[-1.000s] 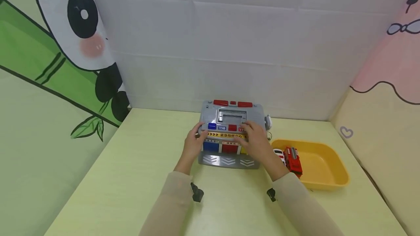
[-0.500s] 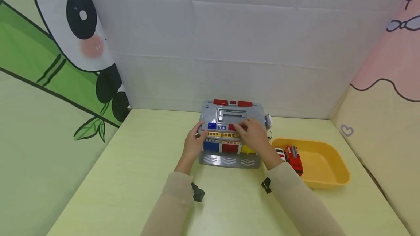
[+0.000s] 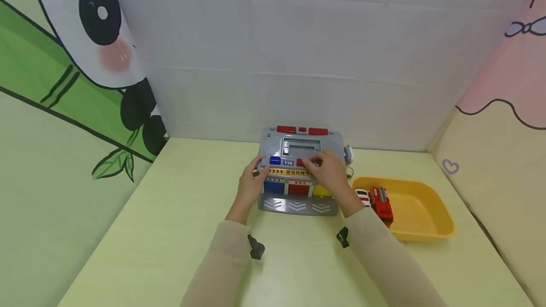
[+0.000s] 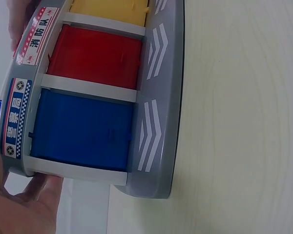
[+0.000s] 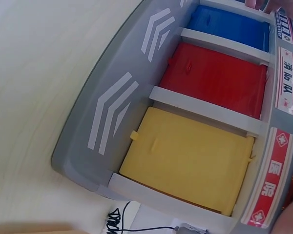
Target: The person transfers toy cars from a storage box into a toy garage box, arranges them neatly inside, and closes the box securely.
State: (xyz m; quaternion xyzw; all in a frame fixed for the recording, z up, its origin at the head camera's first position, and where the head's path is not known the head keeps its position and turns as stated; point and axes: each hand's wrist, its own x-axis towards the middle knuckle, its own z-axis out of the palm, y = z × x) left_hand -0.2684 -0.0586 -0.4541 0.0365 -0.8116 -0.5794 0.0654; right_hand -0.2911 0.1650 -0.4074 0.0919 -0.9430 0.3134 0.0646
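Note:
A grey toy garage (image 3: 273,145) sits at the back of the table against the wall. Its front has a blue door (image 4: 83,131), a red door (image 5: 215,80) and a yellow door (image 5: 190,156), all down, above a ramp with white arrows. My left hand (image 3: 249,186) grips the garage's left side, thumb at the front and fingers behind the edge. Over the top front, my right hand (image 3: 330,174) has its fingertips right at a red button (image 3: 300,162), partly hiding it. A blue button (image 3: 275,160) lies further left on top.
To the right stands a yellow tray (image 3: 445,229) holding a red toy fire truck (image 3: 381,206) and a white toy car (image 3: 362,196) with red stripes. A grey-white piece (image 3: 349,154) with a coiled black cord hangs at the garage's right side.
My right hand has moved left along the garage's top front, bringing its fingertips to the red button and uncovering the yellow door. My left hand keeps its grip.

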